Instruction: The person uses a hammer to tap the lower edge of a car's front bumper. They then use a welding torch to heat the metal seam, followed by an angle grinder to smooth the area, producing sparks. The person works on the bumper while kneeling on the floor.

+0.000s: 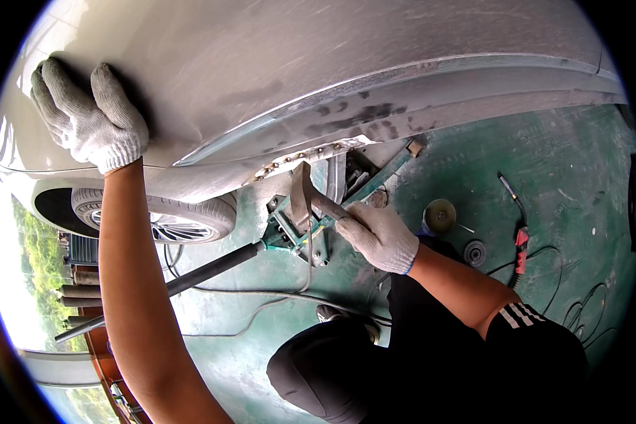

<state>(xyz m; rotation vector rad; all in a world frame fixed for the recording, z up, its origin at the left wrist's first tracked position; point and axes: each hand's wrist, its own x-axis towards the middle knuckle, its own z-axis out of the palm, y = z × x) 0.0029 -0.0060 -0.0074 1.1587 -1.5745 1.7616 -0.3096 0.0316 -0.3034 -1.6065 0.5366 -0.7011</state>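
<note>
Head view: your left hand (88,119), gloved, is resting palm-in on the car (261,63), above the wheel (184,222), thumb spreading away from the fingers and nothing showing in its grip. Your right hand (379,238), gloved too, is wrapping its fingers around the handle of the hammer (302,194). The hammer is sitting left of that hand, its head pointing away from you, just below the sill's ragged edge (300,157) (can't tell if they're touching). Behind it, the green jack (283,230) is standing by the car, its long bar (215,268) running out to the lower left. Off to your right, a round can (440,215), a dark disc (475,252) and a red-handled torch (521,251) are lying about on the green floor (565,169).
</note>
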